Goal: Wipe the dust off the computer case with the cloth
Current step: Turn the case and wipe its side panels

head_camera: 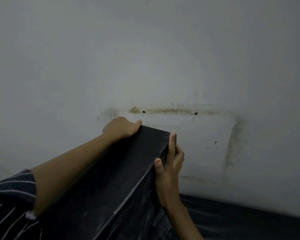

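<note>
The person is holding the case [121,179], a long black box, with both hands in front of a stained grey wall [145,58]. The left hand [120,128] is curling over the far top corner, fingers hooked behind the edge. The right hand [170,163] is gripping the right side near the top, thumb lying on the upper face and fingers wrapping round the side. The case is filling the lower middle of the view, tilting away from the camera above a dark surface [241,220]. Pale dust streaks are showing along its edges and right face. No cloth is in view, so this is looking like a positioning step, not wiping. The next move is probably calling for setting the case down steady, freeing one hand and fetching the cloth.
</note>
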